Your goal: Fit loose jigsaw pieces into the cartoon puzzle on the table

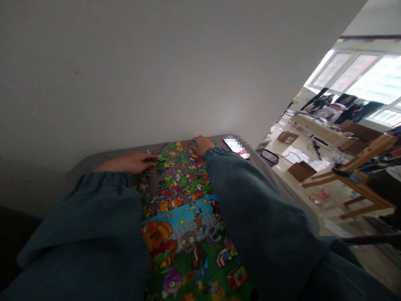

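Note:
A partly joined jigsaw puzzle [191,246] with cartoon zombies and plants fills the near part of the grey cloth surface. Beyond its blue upper band lie many loose puzzle pieces [181,167], mostly green and orange. My left hand [138,163] reaches in from the left, fingers stretched toward the loose pieces, its fingertips at their left edge. At the far side, my right hand [203,145] has its fingers curled down around a small bluish puzzle piece [194,143]. Long blue-grey sleeves cover both forearms and hide the puzzle's sides.
A phone [234,146] with a lit screen lies right of my right hand. A pale wall [156,75] rises directly behind the surface. Beyond the right edge stand a wooden chair [360,179] and cardboard boxes [301,170] on the floor, with windows behind.

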### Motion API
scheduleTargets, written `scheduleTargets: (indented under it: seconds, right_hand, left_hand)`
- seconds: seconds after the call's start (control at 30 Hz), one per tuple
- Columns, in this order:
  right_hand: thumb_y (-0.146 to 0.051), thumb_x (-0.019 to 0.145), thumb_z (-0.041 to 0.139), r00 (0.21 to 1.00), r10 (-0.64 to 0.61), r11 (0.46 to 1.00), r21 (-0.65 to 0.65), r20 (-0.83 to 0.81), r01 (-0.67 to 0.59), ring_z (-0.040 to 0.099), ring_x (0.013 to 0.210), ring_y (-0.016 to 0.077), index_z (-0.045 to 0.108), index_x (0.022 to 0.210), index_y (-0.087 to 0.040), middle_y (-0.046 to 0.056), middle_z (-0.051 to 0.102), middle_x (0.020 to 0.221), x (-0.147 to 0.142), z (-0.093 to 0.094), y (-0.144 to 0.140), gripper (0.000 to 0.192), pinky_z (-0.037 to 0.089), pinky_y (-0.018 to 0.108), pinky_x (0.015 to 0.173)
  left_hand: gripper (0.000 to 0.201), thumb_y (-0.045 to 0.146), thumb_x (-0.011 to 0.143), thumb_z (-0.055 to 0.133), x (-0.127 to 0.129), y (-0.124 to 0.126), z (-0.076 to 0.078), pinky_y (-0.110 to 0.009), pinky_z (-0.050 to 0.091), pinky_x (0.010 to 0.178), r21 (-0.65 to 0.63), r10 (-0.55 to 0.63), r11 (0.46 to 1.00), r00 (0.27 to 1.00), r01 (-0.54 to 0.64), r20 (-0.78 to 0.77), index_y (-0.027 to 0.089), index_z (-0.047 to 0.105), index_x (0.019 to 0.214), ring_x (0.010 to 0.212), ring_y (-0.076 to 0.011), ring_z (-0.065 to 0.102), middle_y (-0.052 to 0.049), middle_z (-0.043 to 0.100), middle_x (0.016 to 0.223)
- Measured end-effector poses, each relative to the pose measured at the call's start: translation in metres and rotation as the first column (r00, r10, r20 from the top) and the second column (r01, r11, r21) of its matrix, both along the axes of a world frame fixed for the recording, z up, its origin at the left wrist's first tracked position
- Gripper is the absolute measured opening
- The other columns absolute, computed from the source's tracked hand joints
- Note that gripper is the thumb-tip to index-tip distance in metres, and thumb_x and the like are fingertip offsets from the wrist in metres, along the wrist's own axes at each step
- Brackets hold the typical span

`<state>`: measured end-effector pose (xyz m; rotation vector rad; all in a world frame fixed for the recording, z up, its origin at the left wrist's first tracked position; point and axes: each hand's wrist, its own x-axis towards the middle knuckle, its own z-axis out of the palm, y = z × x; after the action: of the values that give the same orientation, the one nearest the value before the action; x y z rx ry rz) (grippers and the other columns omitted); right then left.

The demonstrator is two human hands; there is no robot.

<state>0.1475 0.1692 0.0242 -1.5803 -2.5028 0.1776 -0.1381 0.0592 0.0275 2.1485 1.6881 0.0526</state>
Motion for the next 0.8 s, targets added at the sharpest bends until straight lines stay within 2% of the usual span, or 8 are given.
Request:
scheduleTargets:
  seconds: [0.13,0.23,0.37,0.43,0.53,0.67,0.73,0.8]
  right_hand:
    - [-0.025,0.1,0.067,0.995,-0.09,0.996,-0.008,-0.033,0.09,0.065,0.126,0.0287,0.065,0.138,-0.014,0.022,0.064,0.142,-0.008,-0.01,0.008,0.04,0.052,0.041,0.106]
    - [-0.026,0.094,0.075,0.992,-0.115,0.993,-0.042,-0.058,0.113,0.068,0.12,0.0262,0.069,0.132,-0.014,0.019,0.069,0.136,-0.003,-0.006,0.011,0.041,0.053,0.037,0.103]
    - [-0.023,0.092,0.076,0.99,-0.097,0.993,-0.073,-0.101,0.09,0.071,0.102,0.0207,0.077,0.111,-0.017,0.009,0.077,0.115,0.01,0.012,0.003,0.02,0.054,0.029,0.091]
    - [-0.027,0.097,0.07,0.99,-0.059,0.995,-0.083,-0.127,0.048,0.07,0.092,0.0182,0.078,0.103,-0.016,0.006,0.078,0.101,0.022,0.02,-0.012,0.015,0.053,0.027,0.085]
    - [-0.032,0.104,0.06,0.96,0.063,0.987,-0.128,-0.273,-0.101,0.066,0.078,0.0152,0.077,0.103,-0.015,0.002,0.074,0.084,0.05,0.025,-0.052,0.024,0.051,0.026,0.074]
    - [-0.037,0.101,0.063,0.808,0.269,0.887,-0.191,-0.525,-0.42,0.065,0.077,0.0161,0.078,0.105,-0.018,0.003,0.073,0.086,0.099,0.009,-0.115,0.025,0.051,0.028,0.072]
    - [-0.039,0.101,0.064,0.763,0.236,0.894,-0.173,-0.602,-0.412,0.065,0.08,0.0166,0.078,0.114,-0.019,0.005,0.074,0.094,0.117,-0.004,-0.136,0.028,0.052,0.029,0.073]
    - [-0.038,0.1,0.066,0.774,0.221,0.912,-0.155,-0.594,-0.379,0.062,0.073,0.0159,0.077,0.123,-0.021,0.003,0.073,0.089,0.126,-0.014,-0.147,0.031,0.051,0.029,0.069]
  left_hand:
    - [0.062,0.046,0.093,0.049,-0.003,0.007,-0.005,-0.033,0.05,0.114,-0.05,0.004,0.999,1.0,-0.003,0.015,0.022,0.065,0.148,0.133,-0.0262,0.066,-0.007,0.067,0.151]
    - [0.065,0.055,0.091,0.05,-0.004,0.008,-0.006,-0.035,0.05,0.114,-0.059,0.007,0.998,1.0,-0.006,0.024,0.026,0.067,0.147,0.134,-0.029,0.065,-0.007,0.068,0.151]
    - [0.069,0.062,0.09,0.052,-0.002,0.007,-0.003,-0.04,0.05,0.115,-0.056,0.012,0.998,0.999,-0.01,0.032,0.023,0.069,0.144,0.134,-0.0322,0.065,-0.012,0.069,0.148]
    - [0.069,0.065,0.089,0.053,0.0,0.005,-0.001,-0.041,0.049,0.115,-0.052,0.014,0.999,0.999,-0.012,0.033,0.022,0.072,0.141,0.133,-0.0332,0.065,-0.014,0.07,0.147]
    - [0.068,0.066,0.089,0.056,0.006,0.004,0.004,-0.038,0.049,0.114,-0.049,0.022,0.999,1.0,-0.021,0.017,0.022,0.074,0.137,0.134,-0.0331,0.065,-0.013,0.07,0.146]
    - [0.065,0.052,0.096,0.047,0.015,-0.004,0.021,-0.032,0.048,0.113,-0.055,0.041,0.998,0.998,-0.043,-0.043,0.011,0.069,0.141,0.129,-0.027,0.066,-0.015,0.069,0.147]
    - [0.065,0.043,0.099,0.039,0.02,-0.014,0.037,-0.032,0.045,0.116,-0.058,0.046,0.997,0.996,-0.05,-0.073,0.004,0.061,0.146,0.13,-0.0248,0.065,-0.015,0.067,0.15]
    - [0.067,0.042,0.101,0.035,0.027,-0.028,0.06,-0.037,0.038,0.123,-0.028,0.068,0.997,0.992,-0.072,-0.109,0.003,0.054,0.153,0.138,-0.0271,0.058,-0.013,0.06,0.158]
